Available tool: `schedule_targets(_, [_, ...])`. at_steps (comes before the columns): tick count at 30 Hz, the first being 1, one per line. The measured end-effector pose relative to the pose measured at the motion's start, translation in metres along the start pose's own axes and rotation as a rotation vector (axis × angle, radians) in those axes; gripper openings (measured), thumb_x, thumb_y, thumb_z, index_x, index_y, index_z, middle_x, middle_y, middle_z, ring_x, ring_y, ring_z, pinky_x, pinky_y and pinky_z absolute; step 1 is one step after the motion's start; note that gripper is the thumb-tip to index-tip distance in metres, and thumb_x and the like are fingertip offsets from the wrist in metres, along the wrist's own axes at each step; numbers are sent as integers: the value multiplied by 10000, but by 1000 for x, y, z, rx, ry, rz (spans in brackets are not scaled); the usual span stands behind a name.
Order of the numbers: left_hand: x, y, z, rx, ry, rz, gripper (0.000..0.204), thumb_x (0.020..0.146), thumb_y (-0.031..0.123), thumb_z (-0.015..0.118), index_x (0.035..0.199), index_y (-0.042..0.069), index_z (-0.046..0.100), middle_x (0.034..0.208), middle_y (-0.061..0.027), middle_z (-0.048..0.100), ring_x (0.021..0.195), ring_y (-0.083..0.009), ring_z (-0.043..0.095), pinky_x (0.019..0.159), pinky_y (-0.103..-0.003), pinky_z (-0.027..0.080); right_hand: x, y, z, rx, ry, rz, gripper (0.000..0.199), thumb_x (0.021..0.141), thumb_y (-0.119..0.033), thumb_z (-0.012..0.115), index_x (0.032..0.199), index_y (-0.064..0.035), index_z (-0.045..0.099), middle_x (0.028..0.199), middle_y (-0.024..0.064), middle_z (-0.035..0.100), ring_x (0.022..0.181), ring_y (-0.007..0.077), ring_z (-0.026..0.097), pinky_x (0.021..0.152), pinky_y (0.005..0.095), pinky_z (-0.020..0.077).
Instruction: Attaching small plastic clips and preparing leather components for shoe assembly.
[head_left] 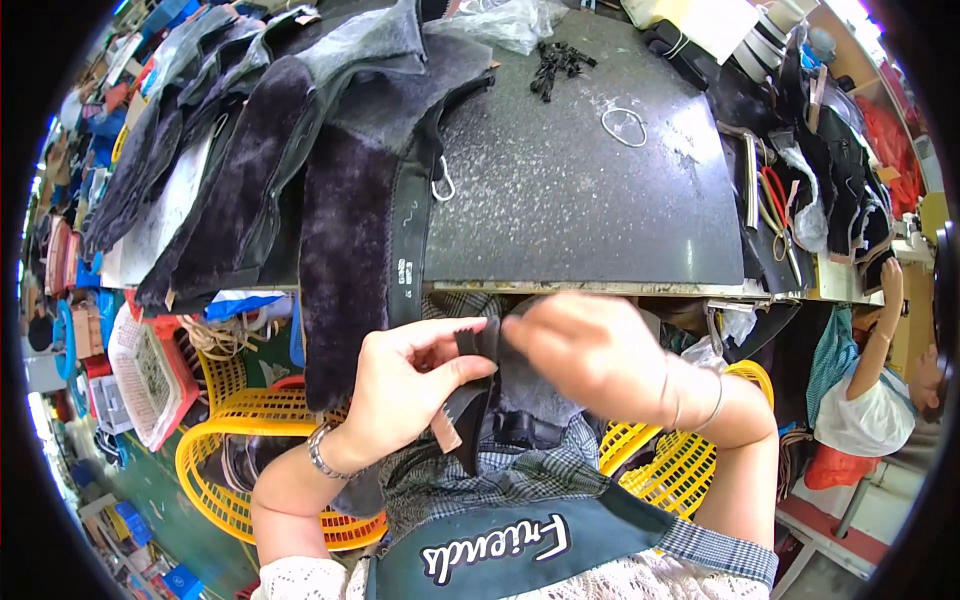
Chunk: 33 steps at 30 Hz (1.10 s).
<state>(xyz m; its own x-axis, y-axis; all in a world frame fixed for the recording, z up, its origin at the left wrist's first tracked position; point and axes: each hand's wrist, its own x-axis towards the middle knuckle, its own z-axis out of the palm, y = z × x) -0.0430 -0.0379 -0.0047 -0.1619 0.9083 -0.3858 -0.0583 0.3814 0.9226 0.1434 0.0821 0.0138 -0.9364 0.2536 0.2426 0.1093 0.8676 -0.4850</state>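
Note:
My left hand [400, 375] is closed, pinching a narrow black strip [486, 385] between thumb and fingers above my lap. A zigzag-cut edge and a small tan tab [446, 430] show beside the strip. Close to its upper end is my right hand [590, 350], fingers curled but smeared by motion; whether it grips anything cannot be told. Below the hands, a dark piece with a grey fuzzy side [535, 400] lies over my checked apron. Left of them, a dark fur-lined piece [345, 220], shaped like a boot shaft, hangs over the table edge.
The grey table [590, 200] bears a cluster of small black parts [560, 68], a white loop [624, 127] and clear plastic. More fur pieces [240, 170] are piled left. Red-handled pliers [772, 195] lie right. Yellow baskets [215, 425] flank me; another person [868, 405] sits far right.

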Motion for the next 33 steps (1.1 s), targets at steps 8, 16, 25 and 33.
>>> schedule_targets(8, [-14,-8,8,30,34,186,246,781,2,763,1007,-5,667,684,30,612,641,-4,528,569,-171,438,-6,-24,32,557,293,283,146,788,66,675,923,13,654,834,109,650,748,196,653,658,284,517])
schedule_targets(16, [-10,-32,12,-161,158,549,139,769,-74,738,773,2,622,843,-47,670,752,-80,641,686,-215,541,4,-37,9,864,335,483,60,838,48,630,865,-2,611,830,79,650,704,130,624,628,270,503])
schedule_targets(25, [-14,-11,4,-168,16,213,452,733,-40,790,1013,45,445,719,0,616,676,-27,580,587,-180,477,13,-32,12,793,296,380,59,842,52,639,893,22,648,835,76,689,783,93,645,708,239,526])
schedule_targets(33, [-19,-12,6,-119,34,241,510,714,-41,804,1041,46,422,705,-5,613,659,-26,569,600,-191,471,20,-34,4,615,240,431,48,812,27,680,860,22,681,827,57,713,779,93,668,718,233,541])
